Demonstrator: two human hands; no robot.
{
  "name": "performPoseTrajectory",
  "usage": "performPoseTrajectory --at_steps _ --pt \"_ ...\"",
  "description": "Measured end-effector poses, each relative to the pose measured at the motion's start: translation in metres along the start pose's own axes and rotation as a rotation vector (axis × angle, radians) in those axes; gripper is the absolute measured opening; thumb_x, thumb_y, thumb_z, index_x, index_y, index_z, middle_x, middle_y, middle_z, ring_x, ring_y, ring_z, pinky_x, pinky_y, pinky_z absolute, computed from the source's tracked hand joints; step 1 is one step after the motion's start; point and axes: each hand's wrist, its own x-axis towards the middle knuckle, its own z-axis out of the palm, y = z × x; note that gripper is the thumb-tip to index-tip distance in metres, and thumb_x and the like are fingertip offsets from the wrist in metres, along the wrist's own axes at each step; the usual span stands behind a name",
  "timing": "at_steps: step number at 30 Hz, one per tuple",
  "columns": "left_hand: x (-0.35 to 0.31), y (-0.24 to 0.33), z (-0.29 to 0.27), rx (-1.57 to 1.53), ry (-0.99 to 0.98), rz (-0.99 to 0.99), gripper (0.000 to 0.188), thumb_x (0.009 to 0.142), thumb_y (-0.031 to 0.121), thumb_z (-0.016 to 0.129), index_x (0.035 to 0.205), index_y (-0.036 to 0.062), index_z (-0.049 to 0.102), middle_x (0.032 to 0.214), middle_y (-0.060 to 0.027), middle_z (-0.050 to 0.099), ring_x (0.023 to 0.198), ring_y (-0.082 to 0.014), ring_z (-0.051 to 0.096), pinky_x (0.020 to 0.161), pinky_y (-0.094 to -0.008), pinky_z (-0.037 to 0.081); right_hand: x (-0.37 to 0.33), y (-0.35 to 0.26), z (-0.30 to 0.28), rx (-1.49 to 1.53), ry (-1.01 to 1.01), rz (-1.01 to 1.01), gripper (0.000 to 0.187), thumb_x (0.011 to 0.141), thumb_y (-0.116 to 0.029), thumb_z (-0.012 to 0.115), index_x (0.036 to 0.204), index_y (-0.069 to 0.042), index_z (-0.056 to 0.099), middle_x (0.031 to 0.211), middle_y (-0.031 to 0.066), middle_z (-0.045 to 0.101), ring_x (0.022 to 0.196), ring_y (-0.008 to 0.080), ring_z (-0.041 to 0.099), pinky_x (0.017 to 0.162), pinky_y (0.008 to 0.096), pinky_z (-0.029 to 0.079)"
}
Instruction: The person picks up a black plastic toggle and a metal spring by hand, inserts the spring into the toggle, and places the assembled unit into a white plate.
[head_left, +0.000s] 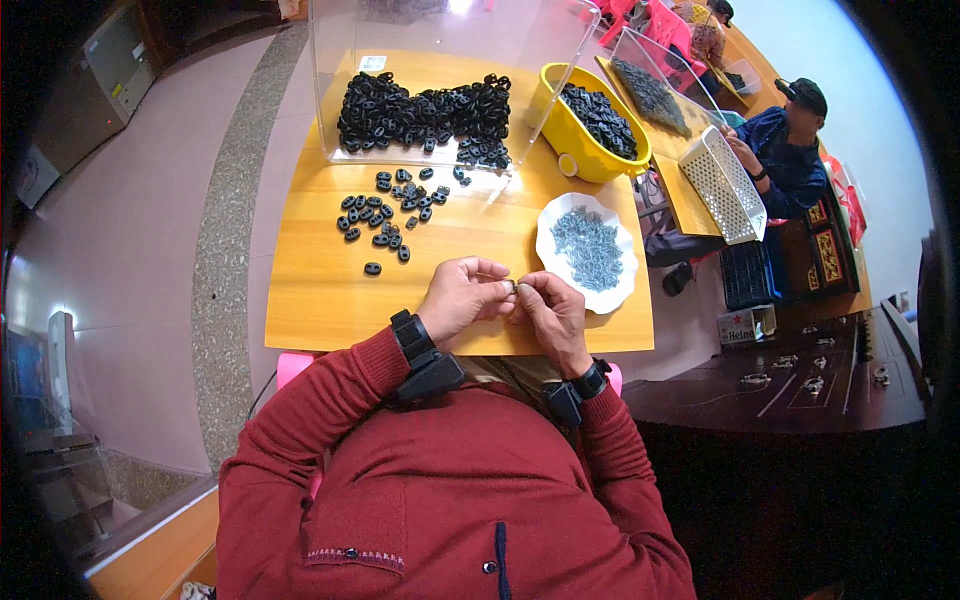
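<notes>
My left hand point(466, 300) and my right hand point(553, 313) meet above the near part of the wooden table. Between their pinched thumbs and fingers is a small dark piece point(515, 287), mostly covered by the fingertips. Loose black oval pieces with two holes point(372, 269) lie scattered beyond my left hand. Close to my right hand stands a white scalloped plate point(551, 221) holding many small, translucent grey-blue pieces point(588, 248).
A clear plastic box point(325, 110) at the far side contains a heap of black pieces point(425, 112). Right of it stands a yellow tub point(585, 168) of black pieces. A co-worker point(790, 150) holds a white perforated basket point(722, 185) at another table.
</notes>
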Motion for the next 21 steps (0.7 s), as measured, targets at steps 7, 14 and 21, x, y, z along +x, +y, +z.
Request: performPoseTrajectory --at_steps 7,14,21 --pt "0.0002 -0.0014 -0.0009 -0.002 -0.01 -0.001 0.017 0.086 0.0 0.062 0.102 -0.0036 0.057 0.092 -0.0098 0.064 0.078 -0.0158 0.065 0.072 -0.0261 0.057 0.0006 0.0023 -0.0021 -0.021 -0.019 0.029 0.01 0.095 -0.006 0.054 0.098 0.002 0.059 0.076 0.0011 0.062 0.064 0.0062 0.057 0.059 0.0196 0.05" --pt "0.0001 -0.0018 -0.001 0.022 -0.029 -0.005 0.016 0.087 0.001 0.062 0.101 -0.0037 0.058 0.092 -0.0094 0.064 0.078 -0.0155 0.066 0.071 -0.0256 0.057 0.0 0.0008 -0.002 0.024 -0.026 0.052 0.01 0.094 -0.006 0.054 0.097 0.002 0.059 0.076 0.0016 0.062 0.065 0.0067 0.058 0.06 0.0204 0.05" --pt "-0.0016 -0.0007 -0.0005 0.03 -0.043 0.001 0.016 0.087 0.002 0.062 0.102 -0.0035 0.059 0.092 -0.0085 0.064 0.079 -0.0142 0.065 0.072 -0.0254 0.057 -0.0001 -0.0062 -0.0011 0.102 -0.02 0.081 0.013 0.094 -0.01 0.056 0.092 0.002 0.061 0.075 -0.0004 0.061 0.066 0.0055 0.055 0.059 0.02 0.047"
